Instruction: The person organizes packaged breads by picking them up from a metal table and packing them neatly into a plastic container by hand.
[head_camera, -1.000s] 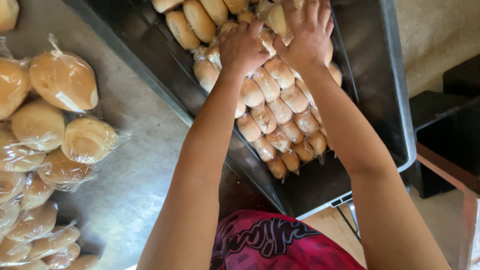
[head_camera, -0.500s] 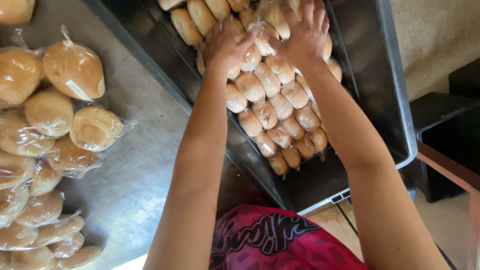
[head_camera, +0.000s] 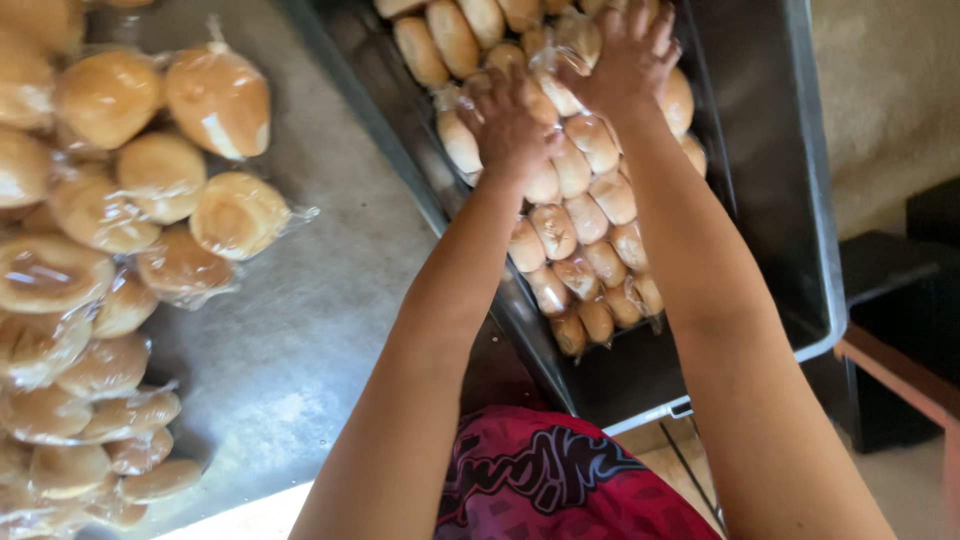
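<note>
Both my hands reach into a dark metal tray (head_camera: 770, 200) full of small golden bread rolls (head_camera: 580, 240). My left hand (head_camera: 510, 125) presses down on the rolls near the tray's left wall, fingers curled around a clear plastic wrap over them. My right hand (head_camera: 630, 60) lies spread on the rolls farther up, fingers apart, touching the same crinkled plastic. The rolls lie in tight rows, joined together in a slab.
Several round buns in clear plastic bags (head_camera: 215, 100) are heaped on the grey metal table (head_camera: 320, 300) at the left. A dark box and a wooden edge (head_camera: 900, 370) stand at the right. My red patterned garment (head_camera: 560, 480) shows at the bottom.
My hands have shifted slightly along the rolls, the left one curling onto the plastic. The view has drifted, so the bagged buns sit lower and farther right in the frame.
</note>
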